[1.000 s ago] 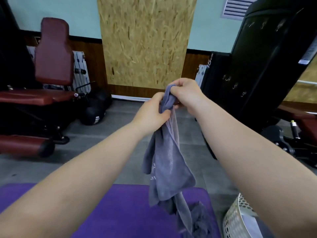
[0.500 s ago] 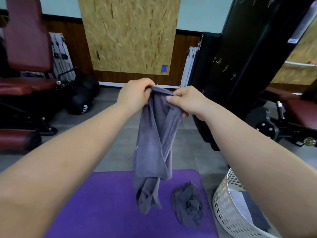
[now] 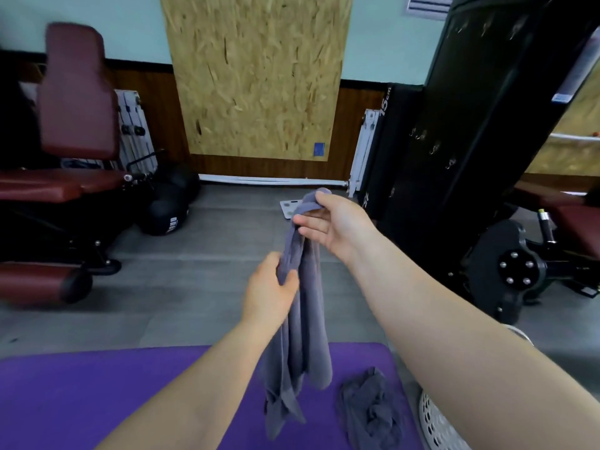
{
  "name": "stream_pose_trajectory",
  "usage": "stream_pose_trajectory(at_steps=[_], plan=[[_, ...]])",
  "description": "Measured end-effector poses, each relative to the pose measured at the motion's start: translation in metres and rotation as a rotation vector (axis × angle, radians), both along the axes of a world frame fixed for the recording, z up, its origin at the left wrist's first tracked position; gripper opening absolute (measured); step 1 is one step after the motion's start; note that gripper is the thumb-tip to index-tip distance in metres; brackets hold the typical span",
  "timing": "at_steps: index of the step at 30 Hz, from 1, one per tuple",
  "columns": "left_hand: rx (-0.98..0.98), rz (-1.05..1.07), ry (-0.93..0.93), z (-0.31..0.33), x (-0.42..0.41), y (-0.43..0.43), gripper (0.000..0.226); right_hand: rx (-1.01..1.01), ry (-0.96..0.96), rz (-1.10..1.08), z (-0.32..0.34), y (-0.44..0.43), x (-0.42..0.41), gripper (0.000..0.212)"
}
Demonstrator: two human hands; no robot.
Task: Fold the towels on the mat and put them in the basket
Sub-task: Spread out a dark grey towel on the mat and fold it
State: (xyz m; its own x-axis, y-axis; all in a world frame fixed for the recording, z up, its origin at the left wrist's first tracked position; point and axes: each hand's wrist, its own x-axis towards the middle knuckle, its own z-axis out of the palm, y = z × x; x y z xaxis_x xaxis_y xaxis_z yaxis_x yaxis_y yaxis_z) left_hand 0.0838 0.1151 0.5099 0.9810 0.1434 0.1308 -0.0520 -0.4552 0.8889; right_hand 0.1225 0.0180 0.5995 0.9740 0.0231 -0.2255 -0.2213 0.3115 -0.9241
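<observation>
A grey towel (image 3: 303, 345) hangs bunched in the air above the purple mat (image 3: 97, 401). My right hand (image 3: 331, 225) pinches its top end between thumb and fingers. Lower down, my left hand (image 3: 271, 292) grips the hanging cloth about a third of the way along. A second grey towel (image 3: 370, 407) lies crumpled on the mat's right end. Only a strip of the white perforated basket (image 3: 435, 423) shows at the bottom right; my right forearm hides the rest.
A maroon padded gym bench (image 3: 65, 183) and black medicine balls (image 3: 168, 212) stand on the left. A black weight machine (image 3: 470, 141) with a wheel base (image 3: 516, 271) fills the right. Grey floor lies beyond the mat, with a chipboard panel (image 3: 256, 76) on the wall.
My left hand has slid down from the towel's top to a lower grip. My right hand keeps the top end. The view has tilted up a little, hiding most of the basket.
</observation>
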Motion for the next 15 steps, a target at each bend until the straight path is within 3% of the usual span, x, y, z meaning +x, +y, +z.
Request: stream_pose_trajectory(at_steps=[5,9,12,13,15], plan=[[0.241,0.119,-0.073,-0.001,0.017,0.040,0.019,-0.145,0.052,-0.086,-0.013,-0.007,0.000,0.018],[0.082,-0.056,-0.099,0.014,0.027,0.059,0.012,-0.556,0.006,-0.151,-0.025,-0.025,-0.004,0.028],[-0.026,-0.224,-0.074,0.026,0.022,0.061,0.022,-1.049,-0.047,-0.136,-0.032,-0.034,-0.011,0.022],[-0.051,-0.248,-0.082,0.029,0.019,0.059,0.026,-1.081,-0.114,-0.145,-0.032,-0.032,-0.016,0.018],[-0.068,-0.289,-0.104,0.036,0.011,0.054,0.028,-0.947,-0.284,0.045,-0.032,-0.021,-0.024,0.034]])
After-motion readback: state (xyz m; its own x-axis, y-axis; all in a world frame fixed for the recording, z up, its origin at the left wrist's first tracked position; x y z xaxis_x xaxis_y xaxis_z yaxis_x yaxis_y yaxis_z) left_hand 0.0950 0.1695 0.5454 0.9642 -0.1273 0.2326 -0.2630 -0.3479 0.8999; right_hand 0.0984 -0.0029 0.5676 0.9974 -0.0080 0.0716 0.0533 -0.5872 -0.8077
